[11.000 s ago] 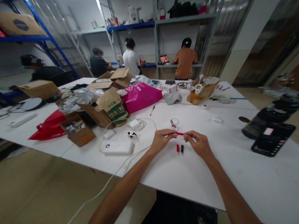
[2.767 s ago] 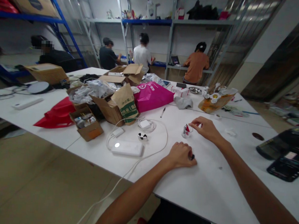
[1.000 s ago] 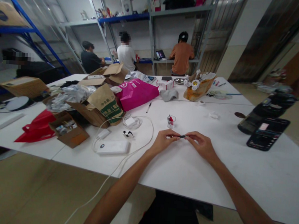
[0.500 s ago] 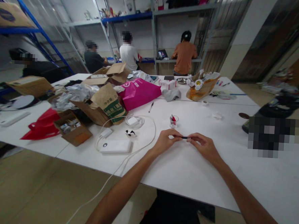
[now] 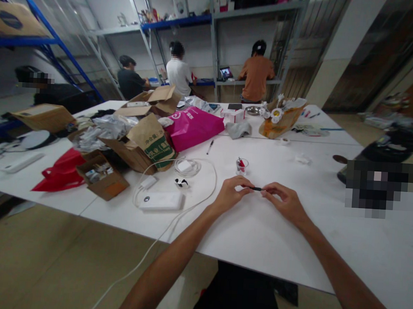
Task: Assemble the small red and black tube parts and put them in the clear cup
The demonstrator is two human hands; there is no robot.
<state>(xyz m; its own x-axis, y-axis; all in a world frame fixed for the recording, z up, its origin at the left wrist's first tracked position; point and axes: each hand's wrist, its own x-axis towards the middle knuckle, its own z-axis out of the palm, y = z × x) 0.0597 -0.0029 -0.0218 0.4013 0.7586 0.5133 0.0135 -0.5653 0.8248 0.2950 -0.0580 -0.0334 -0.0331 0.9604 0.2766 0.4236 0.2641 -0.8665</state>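
Both my hands are raised over the white table [image 5: 315, 198], fingertips facing each other. Between them lies a short, thin black stick [image 5: 256, 189], pen-like but too small to name surely. My left hand [image 5: 232, 193] pinches its left end between thumb and fingers. At the other end, the thumb and fingers of my right hand [image 5: 283, 201] close on a lighter tip. A clear glass cup [image 5: 242, 167] with small red and dark pieces in it stands just beyond my left hand. Farther back, a black pen [image 5: 210, 147] lies on the tabletop.
A white power bank [image 5: 163, 202], a cable [image 5: 215, 173] and a black-and-white trinket [image 5: 181, 183] lie to the left. Behind are a magenta bag [image 5: 197, 128], a paper bag [image 5: 151, 144] and an open carton [image 5: 103, 181]. A dark bag [image 5: 385, 151] sits right. Several people sit beyond.
My right hand has shifted slightly right, and more of the black stick shows between my fingertips. The whole view has moved a little.
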